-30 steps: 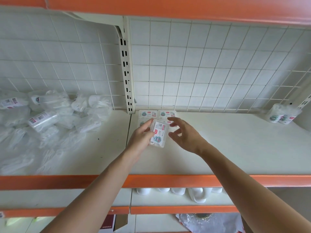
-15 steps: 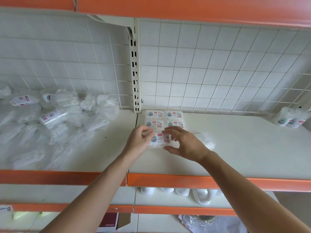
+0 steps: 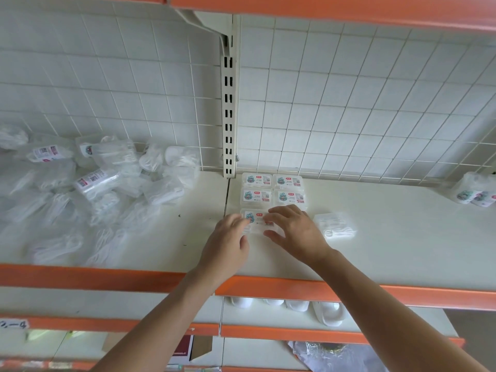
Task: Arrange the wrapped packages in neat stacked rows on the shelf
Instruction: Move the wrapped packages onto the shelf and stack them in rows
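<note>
Lifted and tilted a second ago, the package (image 3: 257, 223) now lies flat on the shelf (image 3: 389, 251), just at the 6 o'clock side of the block of four (image 3: 257, 196), in its left column. The left hand (image 3: 228, 238) pinches its 9 o'clock edge with bent fingers. The right hand (image 3: 294, 229) lies spread, fingertips pressing its top. Another pack (image 3: 335, 226) lies at 3 o'clock and an unsorted heap (image 3: 102, 183) at 9.

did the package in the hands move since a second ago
Yes, down. The package was held tilted above the shelf; now it lies flat, just in front of the left column of laid packages.
</note>
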`<control>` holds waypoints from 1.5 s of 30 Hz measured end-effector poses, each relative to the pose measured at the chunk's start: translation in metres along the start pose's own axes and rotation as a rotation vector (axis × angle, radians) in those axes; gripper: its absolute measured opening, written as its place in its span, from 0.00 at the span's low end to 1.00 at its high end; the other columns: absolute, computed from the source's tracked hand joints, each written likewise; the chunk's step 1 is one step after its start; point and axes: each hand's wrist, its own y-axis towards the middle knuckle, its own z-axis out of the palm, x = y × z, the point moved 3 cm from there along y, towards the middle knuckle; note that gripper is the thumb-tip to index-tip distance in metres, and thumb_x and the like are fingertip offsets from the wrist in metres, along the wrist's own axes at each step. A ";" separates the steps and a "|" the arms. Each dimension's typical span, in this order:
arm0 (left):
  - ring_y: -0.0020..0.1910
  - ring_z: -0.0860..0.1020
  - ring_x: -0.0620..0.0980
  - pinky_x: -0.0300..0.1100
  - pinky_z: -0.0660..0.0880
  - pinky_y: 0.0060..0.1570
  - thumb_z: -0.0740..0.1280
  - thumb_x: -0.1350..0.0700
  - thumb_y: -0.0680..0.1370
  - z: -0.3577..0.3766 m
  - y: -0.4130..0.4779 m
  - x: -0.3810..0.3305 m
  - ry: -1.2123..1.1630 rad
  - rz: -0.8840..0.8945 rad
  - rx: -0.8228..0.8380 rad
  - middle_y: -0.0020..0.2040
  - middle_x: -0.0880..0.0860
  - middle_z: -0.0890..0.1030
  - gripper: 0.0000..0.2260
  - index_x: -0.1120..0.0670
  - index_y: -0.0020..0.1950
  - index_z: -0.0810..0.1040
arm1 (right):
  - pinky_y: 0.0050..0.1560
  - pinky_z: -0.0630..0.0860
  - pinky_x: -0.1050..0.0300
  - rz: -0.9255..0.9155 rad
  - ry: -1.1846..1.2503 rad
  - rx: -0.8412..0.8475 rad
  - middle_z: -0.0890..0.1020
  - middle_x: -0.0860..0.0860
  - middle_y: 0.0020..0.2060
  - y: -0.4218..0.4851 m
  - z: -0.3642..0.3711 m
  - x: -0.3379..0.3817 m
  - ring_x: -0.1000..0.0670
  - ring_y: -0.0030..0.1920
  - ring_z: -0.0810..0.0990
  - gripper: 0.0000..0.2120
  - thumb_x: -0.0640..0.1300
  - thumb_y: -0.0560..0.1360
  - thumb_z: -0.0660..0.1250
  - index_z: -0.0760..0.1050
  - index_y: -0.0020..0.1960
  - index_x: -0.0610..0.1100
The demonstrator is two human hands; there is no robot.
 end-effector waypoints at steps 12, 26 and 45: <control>0.66 0.69 0.54 0.45 0.69 0.63 0.60 0.60 0.78 -0.001 0.003 -0.003 0.097 0.013 -0.008 0.69 0.53 0.70 0.20 0.55 0.71 0.70 | 0.47 0.79 0.44 0.004 -0.046 0.024 0.82 0.49 0.54 0.008 0.000 0.004 0.41 0.53 0.80 0.15 0.48 0.71 0.74 0.80 0.55 0.45; 0.55 0.77 0.61 0.53 0.78 0.45 0.72 0.62 0.68 0.010 0.017 -0.044 0.215 0.154 -0.129 0.58 0.59 0.77 0.16 0.58 0.56 0.78 | 0.59 0.71 0.47 0.165 -0.079 0.032 0.79 0.50 0.59 -0.015 -0.033 -0.036 0.44 0.62 0.74 0.17 0.54 0.76 0.67 0.77 0.61 0.47; 0.67 0.69 0.51 0.43 0.65 0.67 0.68 0.55 0.77 0.033 0.037 -0.101 -0.253 0.077 0.054 0.68 0.54 0.70 0.24 0.56 0.72 0.67 | 0.58 0.76 0.59 0.442 0.850 -0.054 0.78 0.56 0.55 -0.043 -0.085 -0.065 0.59 0.53 0.81 0.23 0.56 0.75 0.66 0.69 0.68 0.53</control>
